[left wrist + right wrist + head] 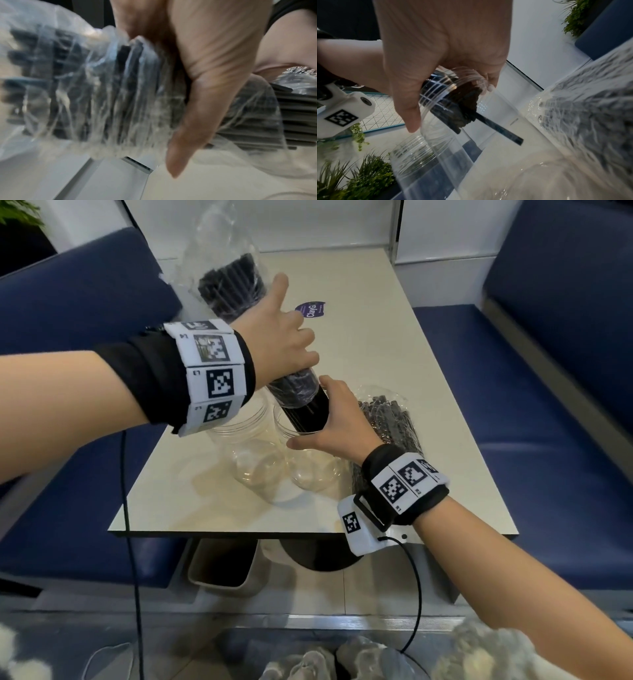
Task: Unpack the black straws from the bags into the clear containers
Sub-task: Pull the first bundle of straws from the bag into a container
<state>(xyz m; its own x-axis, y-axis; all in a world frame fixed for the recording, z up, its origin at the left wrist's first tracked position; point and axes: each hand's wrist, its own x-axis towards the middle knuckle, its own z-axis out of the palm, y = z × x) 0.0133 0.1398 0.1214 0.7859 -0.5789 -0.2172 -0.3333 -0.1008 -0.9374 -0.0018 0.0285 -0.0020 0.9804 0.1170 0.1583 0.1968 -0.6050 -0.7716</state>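
the table (370, 371) fills the middle of the head view. on it, at middle right, lies a full bag of straws (394, 419). two clear containers stand side by side near the middle; the right container (308, 463) is the one being filled, the left container (246, 453) holds nothing.

the bag (229, 282) slants from upper left down to the middle. the straws (305, 405) point down into the right container's mouth.

the left hand (284, 337) grips the bag around its middle. the right hand (335, 422) is closest to the mouth and wraps its rim and the straw ends.
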